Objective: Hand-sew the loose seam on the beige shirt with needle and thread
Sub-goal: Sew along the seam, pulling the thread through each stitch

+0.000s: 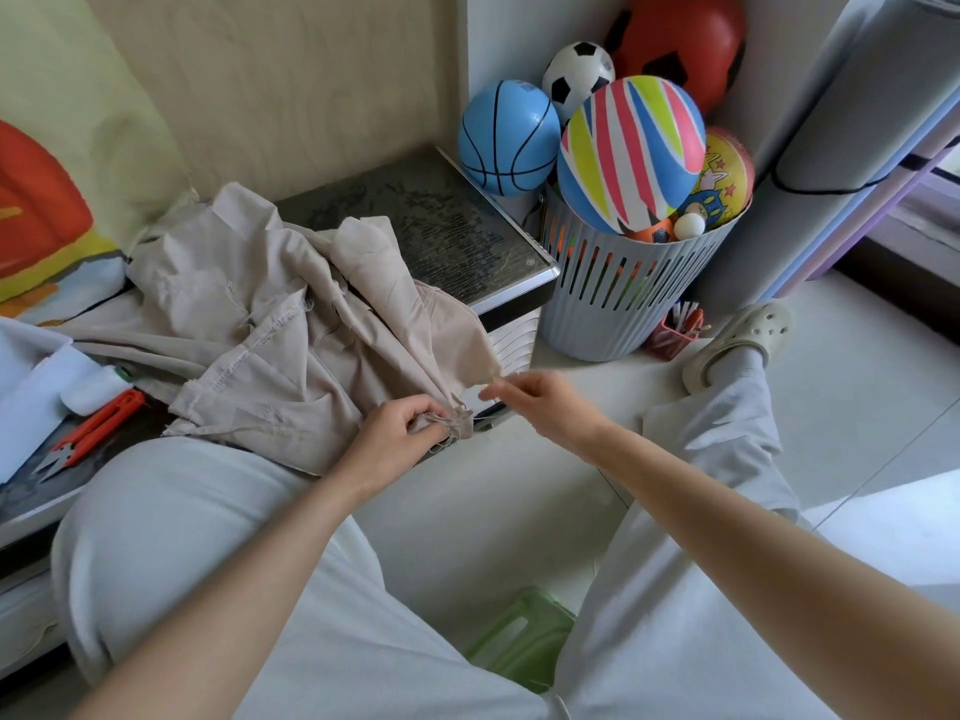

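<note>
Left hand point(400, 433) grips the beige shirt point(249, 330) by its frayed edge; right hand point(540, 402) fingers pinch thread point(485, 417) just beside the shirt. Print on the blue ball point(506, 137) is illegible.

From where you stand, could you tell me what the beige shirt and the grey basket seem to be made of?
The beige shirt looks like matte woven fabric, perhaps cotton: soft creases, stitched seams, frayed edges. The grey basket looks like moulded plastic: smooth, slightly glossy, with even slots.

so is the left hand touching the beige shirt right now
Touching: the head view shows the left hand pinching the bunched edge of the beige shirt between fingers and thumb, with no gap.
</note>
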Motion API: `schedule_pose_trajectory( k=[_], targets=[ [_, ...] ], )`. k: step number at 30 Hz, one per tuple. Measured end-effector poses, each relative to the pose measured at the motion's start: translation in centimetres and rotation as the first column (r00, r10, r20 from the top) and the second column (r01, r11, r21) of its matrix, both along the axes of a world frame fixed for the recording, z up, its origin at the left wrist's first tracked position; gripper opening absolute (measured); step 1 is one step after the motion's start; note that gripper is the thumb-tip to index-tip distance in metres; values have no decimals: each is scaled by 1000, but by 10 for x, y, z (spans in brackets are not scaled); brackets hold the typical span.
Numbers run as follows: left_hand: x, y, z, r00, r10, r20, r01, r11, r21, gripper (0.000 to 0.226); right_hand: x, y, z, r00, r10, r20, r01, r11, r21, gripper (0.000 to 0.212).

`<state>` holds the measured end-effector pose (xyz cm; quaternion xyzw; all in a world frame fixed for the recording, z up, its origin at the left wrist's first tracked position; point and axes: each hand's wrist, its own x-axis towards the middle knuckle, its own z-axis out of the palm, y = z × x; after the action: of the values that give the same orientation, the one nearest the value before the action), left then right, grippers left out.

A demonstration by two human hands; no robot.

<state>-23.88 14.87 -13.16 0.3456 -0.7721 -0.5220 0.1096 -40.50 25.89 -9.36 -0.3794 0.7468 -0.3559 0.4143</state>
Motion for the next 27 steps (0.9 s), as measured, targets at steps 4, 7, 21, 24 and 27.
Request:
schedule_pose_trajectory(
  k=[4,7,21,24,27],
  targets=[
    [-1,1,3,1000,-3,-5,3,1000,-1,20,2,4,-3,953,257,-158,-231,958,168,16],
    [-1,2,3,1000,9,3,-9,1000,11,13,-1,5,1,986,164,1,-163,981,103,14],
    [0,3,5,999,5,50,-4,1000,-14,22,-8,1,-5,853,-238,464,270,963,-3,25],
    [0,4,6,999,7,41,-7,1000,-2,12,-4,2,-6,994,-54,91,45,994,101,29],
    [0,4,5,999,23,27,-23,1000,2,8,-1,6,-12,968,220,-119,-196,963,187,24]
  ],
)
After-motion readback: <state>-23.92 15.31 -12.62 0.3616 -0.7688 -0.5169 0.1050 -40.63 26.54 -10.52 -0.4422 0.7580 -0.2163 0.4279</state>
